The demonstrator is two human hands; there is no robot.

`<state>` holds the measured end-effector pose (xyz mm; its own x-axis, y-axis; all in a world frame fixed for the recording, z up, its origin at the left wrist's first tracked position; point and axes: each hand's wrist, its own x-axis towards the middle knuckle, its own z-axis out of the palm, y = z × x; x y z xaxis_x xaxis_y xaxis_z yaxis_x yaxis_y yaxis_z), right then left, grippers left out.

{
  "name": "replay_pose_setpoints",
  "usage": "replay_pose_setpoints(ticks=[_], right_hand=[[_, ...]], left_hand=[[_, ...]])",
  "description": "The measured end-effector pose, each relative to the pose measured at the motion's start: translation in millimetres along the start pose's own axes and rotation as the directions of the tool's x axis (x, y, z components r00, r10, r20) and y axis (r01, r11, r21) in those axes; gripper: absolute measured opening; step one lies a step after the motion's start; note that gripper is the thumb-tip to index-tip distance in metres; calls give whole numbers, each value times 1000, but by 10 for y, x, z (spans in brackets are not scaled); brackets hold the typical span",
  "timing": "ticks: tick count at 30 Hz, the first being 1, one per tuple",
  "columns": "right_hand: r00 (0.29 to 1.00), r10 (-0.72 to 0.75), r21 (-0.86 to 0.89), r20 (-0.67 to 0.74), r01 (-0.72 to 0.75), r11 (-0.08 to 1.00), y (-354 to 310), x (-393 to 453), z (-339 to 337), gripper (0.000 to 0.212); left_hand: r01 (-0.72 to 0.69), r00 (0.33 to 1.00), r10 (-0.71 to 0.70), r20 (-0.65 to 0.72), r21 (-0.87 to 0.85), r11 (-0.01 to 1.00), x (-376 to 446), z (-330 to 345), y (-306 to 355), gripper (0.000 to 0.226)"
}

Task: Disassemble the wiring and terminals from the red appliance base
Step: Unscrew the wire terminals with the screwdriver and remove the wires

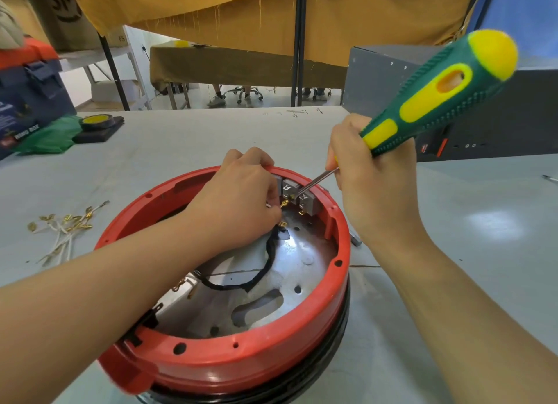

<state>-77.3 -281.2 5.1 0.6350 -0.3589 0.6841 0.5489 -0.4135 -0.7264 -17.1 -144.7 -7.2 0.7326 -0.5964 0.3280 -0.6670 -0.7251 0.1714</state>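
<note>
Two hands work inside the red appliance base (241, 358), which sits nearest on the grey table (166, 162) with a black sleeved wire (265, 267) looped across its metal floor. At the far rim, the left hand (238, 201) pinches a brass terminal (284, 204) beside the grey terminal blocks (297, 195), while the right hand (365, 186) grips a green-and-yellow screwdriver (434, 95), tip at the blocks. Likely step: prying a connector free; next calls for steady leverage and a straight pull. Removed wires (65, 231) lie left.
</note>
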Motion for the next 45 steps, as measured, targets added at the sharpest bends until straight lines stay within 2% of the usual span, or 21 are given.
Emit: replay_pose_setpoints(ticks=[3,10,15,21,28,31,35,40,45], right_hand=[[998,-38,-28,51,40,999,4,-9,-16,34],[989,15,33,149,-20,999,29,19,-59,35],[984,112,81,136,-123,989,50,75,-79,25],[977,141,15,161,-145,989,30,166,-46,27],[963,217,69,158,-230,971,54,258,-29,30],[946,292,95,142,-307,947,80,210,35,30],[965,222,23,142,-227,974,48,187,79,27],[981,173,35,83,-177,984,9,145,17,28],[1000,21,-8,23,-21,1000,-55,93,-6,35]], left_hand=[[-3,1000,3,-6,2,1000,2,10,0,9],[-1,1000,1,-2,5,1000,-1,6,0,9],[-2,1000,2,1,9,1000,0,3,3,9],[-4,1000,4,1,12,1000,-3,6,10,8],[4,1000,-5,8,19,1000,0,7,10,8],[6,1000,-6,14,14,1000,-2,6,11,6],[-1,999,2,35,-5,1000,-7,-16,-7,6],[12,1000,-11,27,-19,1000,-1,-10,-2,7],[18,1000,-18,-13,12,1000,-4,32,37,8]])
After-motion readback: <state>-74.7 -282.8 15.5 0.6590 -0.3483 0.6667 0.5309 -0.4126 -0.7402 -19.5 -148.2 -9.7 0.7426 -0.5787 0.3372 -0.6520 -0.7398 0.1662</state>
